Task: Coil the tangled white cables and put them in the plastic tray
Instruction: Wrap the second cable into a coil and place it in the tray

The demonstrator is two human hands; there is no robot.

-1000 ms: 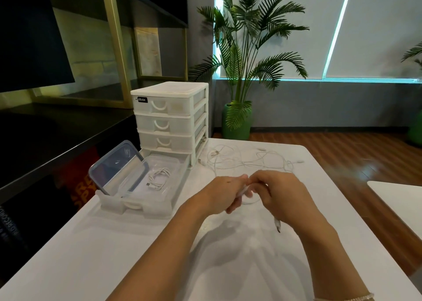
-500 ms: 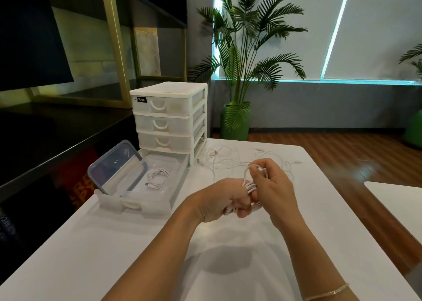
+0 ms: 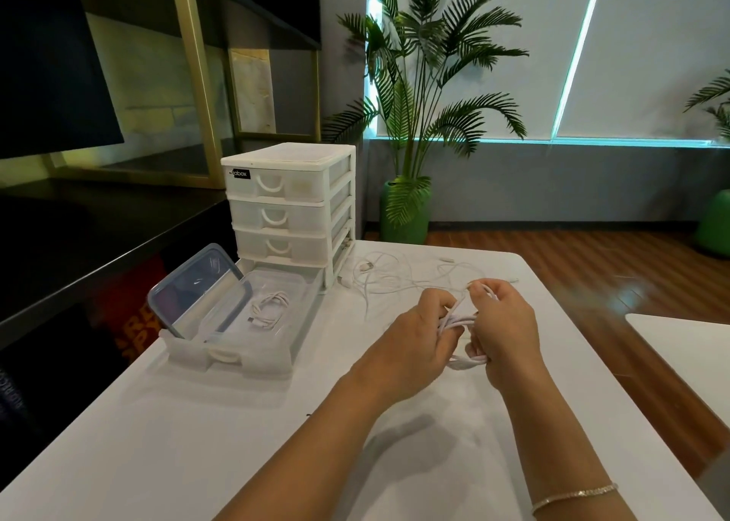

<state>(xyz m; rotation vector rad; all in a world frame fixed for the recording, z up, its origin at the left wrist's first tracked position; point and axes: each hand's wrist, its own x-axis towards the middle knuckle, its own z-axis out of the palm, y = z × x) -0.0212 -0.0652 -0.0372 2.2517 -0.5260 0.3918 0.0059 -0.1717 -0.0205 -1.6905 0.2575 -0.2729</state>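
Above the middle of the white table, my left hand [image 3: 424, 333] grips a bundle of white cable loops [image 3: 460, 320]. My right hand [image 3: 501, 325] pinches a strand of the same cable near its fingertips and holds the lower loop. Behind the hands, a tangle of loose white cables [image 3: 399, 273] lies spread on the table. At the left stands the clear plastic tray [image 3: 221, 356], pulled out, with one coiled white cable [image 3: 268, 308] lying inside it.
A white drawer unit [image 3: 288, 208] stands behind the tray. A clear lid with a blue rim [image 3: 195, 283] leans in the tray's left side. A dark counter runs along the left. A second white table [image 3: 679, 346] is at the right.
Both hands have drawn the cable into a bundle of loops between them. The right hand has lifted a strand up and over the coil.
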